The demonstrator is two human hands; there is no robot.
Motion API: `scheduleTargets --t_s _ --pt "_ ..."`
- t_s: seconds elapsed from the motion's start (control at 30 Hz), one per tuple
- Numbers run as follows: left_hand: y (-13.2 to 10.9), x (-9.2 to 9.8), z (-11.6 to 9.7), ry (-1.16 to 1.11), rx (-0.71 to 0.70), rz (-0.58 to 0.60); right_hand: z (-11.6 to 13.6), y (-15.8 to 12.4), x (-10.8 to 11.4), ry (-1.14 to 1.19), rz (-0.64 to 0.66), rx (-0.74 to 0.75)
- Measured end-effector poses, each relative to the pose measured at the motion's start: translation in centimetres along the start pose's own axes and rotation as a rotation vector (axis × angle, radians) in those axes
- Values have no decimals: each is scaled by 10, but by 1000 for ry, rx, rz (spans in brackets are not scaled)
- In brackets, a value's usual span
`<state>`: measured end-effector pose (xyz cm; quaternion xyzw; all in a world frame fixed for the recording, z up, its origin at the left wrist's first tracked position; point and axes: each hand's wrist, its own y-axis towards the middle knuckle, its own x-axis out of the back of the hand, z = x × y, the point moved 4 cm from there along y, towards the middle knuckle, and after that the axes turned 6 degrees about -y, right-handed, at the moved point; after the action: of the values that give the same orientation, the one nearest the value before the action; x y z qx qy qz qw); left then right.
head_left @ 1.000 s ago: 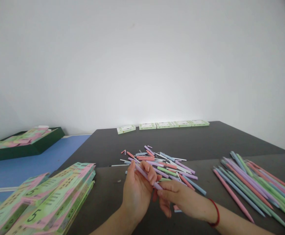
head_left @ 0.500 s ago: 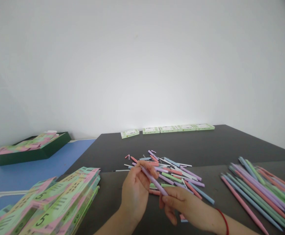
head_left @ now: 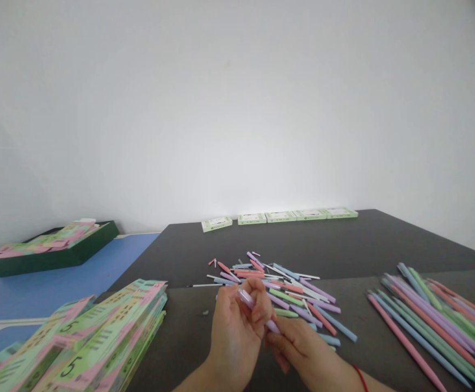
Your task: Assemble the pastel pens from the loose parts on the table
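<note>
Between my two hands is a purple pen, slanting from upper left to lower right. My left hand, palm turned up, curls its fingers round the pen's upper part. Thumb and fingers of my right hand pinch its lower end; a red cord circles that wrist. Just beyond my hands lies a loose heap of pen parts: purple, blue, green and coral barrels, with thin white refills among them. The pen's middle is partly covered by my left fingers.
Slim pastel pens lie in a bunch at the right. Printed packets are piled at the left front. A green tray of similar packets sits on a blue surface. Several light green boxes line the black table's back edge.
My left hand has shifted slightly right and closed its fingers round the purple pen. The pen's upper end now shows a clear, shiny part, and my hands are closer together.
</note>
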<state>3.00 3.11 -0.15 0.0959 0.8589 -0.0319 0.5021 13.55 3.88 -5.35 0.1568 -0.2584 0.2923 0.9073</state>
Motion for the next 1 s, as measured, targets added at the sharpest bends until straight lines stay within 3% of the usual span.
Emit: scheduleTargets --t_s 0.33,0.63,0.77,0.9,1.0 --pt "-1 -4 4 7 32 -71 5 -1 -6 -54 43 -40" --pt "1 2 5 -2 14 -42 5 -3 -8 -17 71 -60" --pt "1 0 4 -7 54 -49 10 -2 -7 140 131 -46" --pt "4 -2 4 30 187 -26 15 0 -8 466 323 -18" --pt "10 1 -1 112 211 -9 14 2 -7 671 377 -30"
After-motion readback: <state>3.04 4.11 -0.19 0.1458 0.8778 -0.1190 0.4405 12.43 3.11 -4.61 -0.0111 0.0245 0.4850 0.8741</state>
